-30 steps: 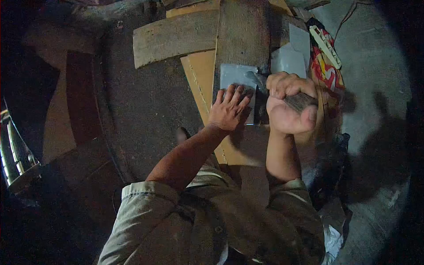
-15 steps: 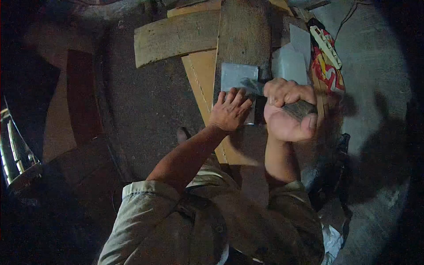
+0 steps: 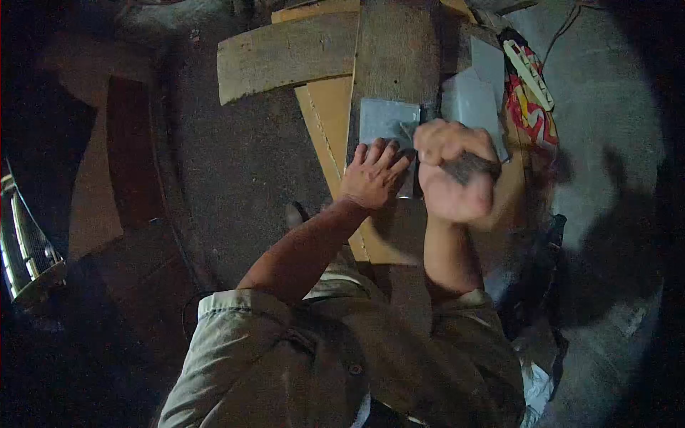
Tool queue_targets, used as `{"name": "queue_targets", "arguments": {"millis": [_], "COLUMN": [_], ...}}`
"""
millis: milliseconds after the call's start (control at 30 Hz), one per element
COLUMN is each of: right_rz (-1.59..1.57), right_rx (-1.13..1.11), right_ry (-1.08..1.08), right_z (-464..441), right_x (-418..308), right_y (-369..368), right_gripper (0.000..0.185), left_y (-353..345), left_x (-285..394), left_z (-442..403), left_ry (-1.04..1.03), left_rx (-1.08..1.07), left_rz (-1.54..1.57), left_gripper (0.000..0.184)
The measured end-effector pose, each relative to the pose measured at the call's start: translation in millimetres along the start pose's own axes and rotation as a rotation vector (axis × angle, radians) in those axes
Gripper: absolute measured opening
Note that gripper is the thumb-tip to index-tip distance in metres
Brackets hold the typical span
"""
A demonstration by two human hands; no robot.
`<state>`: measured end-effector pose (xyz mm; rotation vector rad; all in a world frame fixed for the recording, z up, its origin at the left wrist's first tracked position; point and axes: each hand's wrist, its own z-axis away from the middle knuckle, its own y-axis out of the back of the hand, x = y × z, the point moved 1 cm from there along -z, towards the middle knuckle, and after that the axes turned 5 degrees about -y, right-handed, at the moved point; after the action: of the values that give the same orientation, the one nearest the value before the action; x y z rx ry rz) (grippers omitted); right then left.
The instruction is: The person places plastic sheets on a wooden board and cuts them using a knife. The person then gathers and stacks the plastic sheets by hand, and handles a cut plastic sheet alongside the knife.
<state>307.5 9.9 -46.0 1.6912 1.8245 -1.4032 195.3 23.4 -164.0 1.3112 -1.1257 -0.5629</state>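
Observation:
Flat on a light grey sheet [image 3: 385, 120] lies my left hand [image 3: 372, 175], its fingers spread and pressing on the sheet's lower part. The sheet rests on a wide wooden board [image 3: 396, 53]. My right hand [image 3: 453, 171], blurred by motion, is wrapped round a dark-handled tool [image 3: 471, 168]. The tool's narrow, pointed end extends left over the sheet, close to my left fingers. Its exact kind is hard to make out, and my fist hides much of it. Whether the tip touches the sheet I cannot tell.
More pale sheets [image 3: 471, 96] lie right of the board. Beyond them are a red and yellow printed wrapper or cloth [image 3: 528, 118] and a cream strip with slots [image 3: 528, 75]. A curved wooden piece [image 3: 285, 57] and a tan board [image 3: 328, 114] lie to the left.
My right hand with the tool has shifted slightly left and down. My left hand stays on the sheet, in nearly the same place.

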Motion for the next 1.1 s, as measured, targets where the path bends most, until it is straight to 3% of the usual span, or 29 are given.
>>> {"name": "queue_targets", "arguments": {"millis": [100,200,367,467,633,700,733,967,1100], "right_rz": [0.152,0.047,0.025,-0.016,0.036,0.117,0.089,-0.039,-0.112], "right_rx": [0.050,0.020,0.080,0.073,0.131,0.127,0.117,0.086,0.046], "right_ry": [-0.053,0.035,-0.010,0.083,-0.007,0.028,0.019,0.064,-0.049], "right_z": [-4,-2,-3,-2,1,5,5,14,23], "right_x": [1,-10,-8,-15,-7,-4,-5,-16,-8], "right_y": [11,14,30,26,35,34,32,10,-4], "right_gripper": [0.050,0.048,0.046,0.045,0.045,0.046,0.046,0.051,0.050], "left_y": [1,-4,-6,-5,-6,-5,-11,-19,-16], "left_x": [3,0,3,0,3,8,8,5,4], "left_z": [-4,0,-2,-2,9,16,21,28,27], "left_ry": [0.034,0.003,0.022,0.020,-0.070,-0.178,-0.165,-0.187,-0.222], "left_rx": [-0.015,0.051,-0.006,-0.040,-0.080,-0.198,-0.100,-0.049,0.029], "left_rz": [0.056,0.069,0.067,-0.012,-0.037,-0.034,0.037,0.008,0.036], "left_gripper": [0.042,0.044,0.044,0.042,0.041,0.041,0.041,0.039,0.040]}}
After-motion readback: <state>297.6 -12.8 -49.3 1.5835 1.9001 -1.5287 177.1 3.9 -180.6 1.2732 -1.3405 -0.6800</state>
